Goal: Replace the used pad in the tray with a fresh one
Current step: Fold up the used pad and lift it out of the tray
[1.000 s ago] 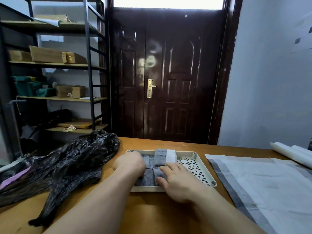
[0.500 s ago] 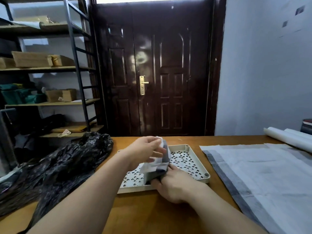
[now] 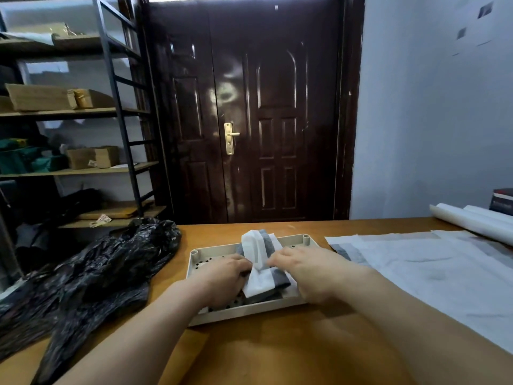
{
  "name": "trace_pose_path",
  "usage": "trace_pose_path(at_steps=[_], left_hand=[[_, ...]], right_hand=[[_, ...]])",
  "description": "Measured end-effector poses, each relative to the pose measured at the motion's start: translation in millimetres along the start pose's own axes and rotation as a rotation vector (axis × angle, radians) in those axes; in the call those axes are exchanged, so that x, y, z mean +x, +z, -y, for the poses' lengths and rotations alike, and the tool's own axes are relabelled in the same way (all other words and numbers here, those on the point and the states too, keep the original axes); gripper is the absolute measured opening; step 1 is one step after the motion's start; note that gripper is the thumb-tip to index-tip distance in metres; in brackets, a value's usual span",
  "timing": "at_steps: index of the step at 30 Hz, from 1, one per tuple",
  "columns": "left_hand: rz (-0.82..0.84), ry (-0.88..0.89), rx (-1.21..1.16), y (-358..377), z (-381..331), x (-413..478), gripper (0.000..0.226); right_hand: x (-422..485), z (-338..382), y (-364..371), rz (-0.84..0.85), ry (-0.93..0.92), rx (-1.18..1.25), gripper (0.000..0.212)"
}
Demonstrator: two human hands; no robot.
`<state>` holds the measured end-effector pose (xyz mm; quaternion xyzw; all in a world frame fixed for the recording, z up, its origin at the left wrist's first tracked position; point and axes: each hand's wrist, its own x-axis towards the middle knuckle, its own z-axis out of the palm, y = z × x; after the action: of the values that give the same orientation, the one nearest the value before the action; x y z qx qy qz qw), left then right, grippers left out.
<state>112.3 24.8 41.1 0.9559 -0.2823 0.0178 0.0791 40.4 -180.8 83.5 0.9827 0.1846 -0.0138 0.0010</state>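
A beige perforated tray (image 3: 194, 262) sits on the wooden table in front of me. The used pad (image 3: 259, 262), folded into a grey and white bundle, lies in the middle of the tray. My left hand (image 3: 222, 276) grips its left side, fingers curled under the fold. My right hand (image 3: 308, 270) holds its right side, covering the tray's right part. A fresh pad (image 3: 433, 276), white with a grey border, lies spread flat on the table to the right of the tray.
A crumpled black plastic bag (image 3: 91, 276) lies on the table left of the tray. Rolled white sheets (image 3: 472, 220) rest at the far right edge. Metal shelves (image 3: 116, 107) with boxes stand at the left, a dark door behind the table.
The pad was lifted off the tray, bunched between both hands, and now sits back down in the tray as a folded bundle with a hand on each side.
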Motion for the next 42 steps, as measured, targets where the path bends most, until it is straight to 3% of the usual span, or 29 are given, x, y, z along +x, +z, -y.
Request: trace_pose_path(at_steps=[3, 6, 10, 13, 16, 19, 22, 25, 28, 31, 36, 39, 42], left_hand=[[0.052, 0.012, 0.018, -2, 2, 1, 0.052], [0.096, -0.002, -0.015, -6, 6, 0, 0.063], [0.127, -0.040, -0.113, -10, 13, 0, 0.063], [0.159, -0.095, -0.276, -11, 18, -1, 0.052], [0.091, -0.135, -0.543, -11, 17, 4, 0.046], [-0.123, -0.311, -0.719, -4, 7, 17, 0.032], [-0.265, -0.494, -0.583, 7, -4, 33, 0.030], [-0.259, -0.571, -0.322, 13, -14, 42, 0.032], [-0.260, -0.618, -0.148, 15, -23, 46, 0.026], [-0.208, -0.649, -0.094, 13, -30, 48, 0.027], [-0.083, -0.797, -0.453, 0, -27, 51, 0.038], [-0.072, -0.744, -0.741, -7, -22, 47, 0.034], [-0.179, -0.683, -0.963, -11, -26, 40, 0.039]], right_hand=[[10, -13, -1, 0.172, -0.011, 0.019, 0.072], [25, -22, -4, 0.213, -0.049, -0.036, 0.069], [36, -29, 7, 0.085, -0.027, 0.097, 0.043], [39, -32, 21, -0.080, 0.088, 0.558, 0.020], [45, -28, 21, -0.151, 0.233, 0.897, 0.023], [56, -19, 22, -0.183, 0.420, 0.818, 0.030], [69, -10, 26, -0.288, 0.593, 0.786, 0.039], [76, -2, 24, -0.314, 0.666, 0.870, 0.055], [78, 5, 23, -0.267, 0.693, 0.773, 0.073], [83, 4, 30, -0.216, 0.707, 0.621, 0.065], [96, 7, 31, -0.194, 0.691, 0.805, 0.036], [86, 12, 24, -0.181, 0.694, 0.970, 0.025], [72, 12, 16, -0.260, 0.658, 1.164, 0.019]])
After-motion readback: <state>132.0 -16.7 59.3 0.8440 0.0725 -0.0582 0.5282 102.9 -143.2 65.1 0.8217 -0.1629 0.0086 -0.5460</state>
